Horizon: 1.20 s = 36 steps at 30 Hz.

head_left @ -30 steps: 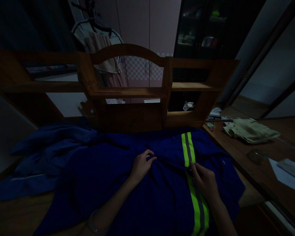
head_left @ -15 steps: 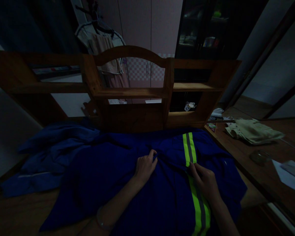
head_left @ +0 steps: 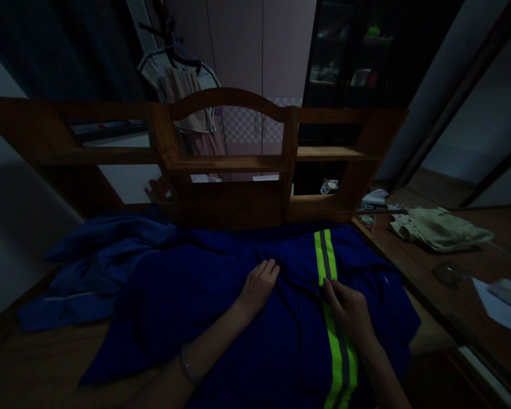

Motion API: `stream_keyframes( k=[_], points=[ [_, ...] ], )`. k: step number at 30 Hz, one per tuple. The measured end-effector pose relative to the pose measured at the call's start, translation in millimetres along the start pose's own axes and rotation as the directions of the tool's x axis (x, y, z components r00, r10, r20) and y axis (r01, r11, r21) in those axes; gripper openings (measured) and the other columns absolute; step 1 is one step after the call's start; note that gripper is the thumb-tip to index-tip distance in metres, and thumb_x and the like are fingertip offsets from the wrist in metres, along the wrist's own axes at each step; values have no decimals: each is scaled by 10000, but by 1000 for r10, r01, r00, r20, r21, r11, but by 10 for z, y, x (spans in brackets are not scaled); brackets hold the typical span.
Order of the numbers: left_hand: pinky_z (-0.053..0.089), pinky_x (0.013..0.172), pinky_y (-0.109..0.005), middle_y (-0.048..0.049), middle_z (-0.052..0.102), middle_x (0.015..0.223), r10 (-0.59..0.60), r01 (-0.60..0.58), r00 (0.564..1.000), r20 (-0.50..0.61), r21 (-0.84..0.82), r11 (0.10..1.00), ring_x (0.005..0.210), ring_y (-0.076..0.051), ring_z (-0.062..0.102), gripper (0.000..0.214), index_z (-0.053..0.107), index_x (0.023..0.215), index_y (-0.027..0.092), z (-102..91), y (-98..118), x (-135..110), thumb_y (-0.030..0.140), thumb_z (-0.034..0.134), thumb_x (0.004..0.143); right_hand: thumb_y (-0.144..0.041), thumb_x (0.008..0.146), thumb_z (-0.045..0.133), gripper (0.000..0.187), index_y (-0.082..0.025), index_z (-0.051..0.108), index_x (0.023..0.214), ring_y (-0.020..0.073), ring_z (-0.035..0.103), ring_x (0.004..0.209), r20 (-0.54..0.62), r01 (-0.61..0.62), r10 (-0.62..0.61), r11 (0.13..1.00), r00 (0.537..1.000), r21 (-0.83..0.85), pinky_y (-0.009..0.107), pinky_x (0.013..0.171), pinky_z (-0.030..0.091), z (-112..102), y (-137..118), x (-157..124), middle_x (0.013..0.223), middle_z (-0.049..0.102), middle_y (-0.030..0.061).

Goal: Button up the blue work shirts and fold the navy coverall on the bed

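Observation:
A dark blue work jacket [head_left: 221, 267] lies spread over the wooden surface, with a yellow-green and grey reflective band [head_left: 334, 346] running down its right part. Near the middle of the cloth, my left hand [head_left: 259, 286] is closed with its fingertips gripping the fabric. My right hand [head_left: 352, 309] pinches the jacket at the reflective band, thumb and forefinger pressed together. Small creases run through the cloth between the two hands. A bracelet [head_left: 189, 366] circles my left wrist.
A wooden shelf frame [head_left: 230, 165] stands behind the jacket. Crumpled blue clothing [head_left: 97, 261] lies to the left. On the table at right are a folded pale cloth [head_left: 440, 228], a glass dish [head_left: 448, 274] and white paper [head_left: 500, 307]. Clothes on hangers [head_left: 191, 96] hang beyond the frame.
My left hand has shifted slightly right along the cloth, and its fingers have drawn closer together. My right hand still pinches the jacket at the band. The view has moved a little.

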<state>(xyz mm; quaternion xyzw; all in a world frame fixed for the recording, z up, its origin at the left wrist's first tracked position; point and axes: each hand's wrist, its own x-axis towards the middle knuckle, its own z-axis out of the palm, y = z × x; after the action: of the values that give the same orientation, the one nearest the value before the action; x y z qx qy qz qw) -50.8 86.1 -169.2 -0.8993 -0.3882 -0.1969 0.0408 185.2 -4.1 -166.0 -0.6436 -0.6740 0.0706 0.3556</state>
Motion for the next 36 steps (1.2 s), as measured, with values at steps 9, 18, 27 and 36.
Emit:
stream_keyframes(
  k=[9,18,27,36],
  points=[
    [435,878,-311,-53,606,1043,-28,20,998,-59,-126,992,966,-182,579,228,551,1114,197,72,-64,-30,236,391,955,-408,953,413,372,-166,633,775,143,570,532,-30,6,-7,1000,1000,-8,232,538,354,-1,-2,0,607,610,36],
    [412,727,-315,-64,598,926,-15,18,999,-33,99,995,841,-192,559,163,569,981,188,45,37,20,175,413,934,-397,942,442,328,-173,619,779,154,588,572,-16,-27,28,999,999,23,232,547,347,-1,15,1,654,623,34],
    [416,789,-308,-25,617,942,-213,197,974,-81,-166,966,896,-186,559,95,584,943,221,43,34,84,216,511,882,-397,942,442,337,-173,595,741,148,573,547,-12,-33,33,999,999,11,234,538,337,12,29,0,611,595,23],
    [419,851,-306,-11,614,943,-286,255,955,-74,-289,923,932,-180,557,135,583,942,233,65,16,102,175,549,825,-381,942,448,305,-172,620,803,157,594,595,-15,-40,40,999,999,28,232,558,356,10,38,-2,682,633,38]
  ],
)
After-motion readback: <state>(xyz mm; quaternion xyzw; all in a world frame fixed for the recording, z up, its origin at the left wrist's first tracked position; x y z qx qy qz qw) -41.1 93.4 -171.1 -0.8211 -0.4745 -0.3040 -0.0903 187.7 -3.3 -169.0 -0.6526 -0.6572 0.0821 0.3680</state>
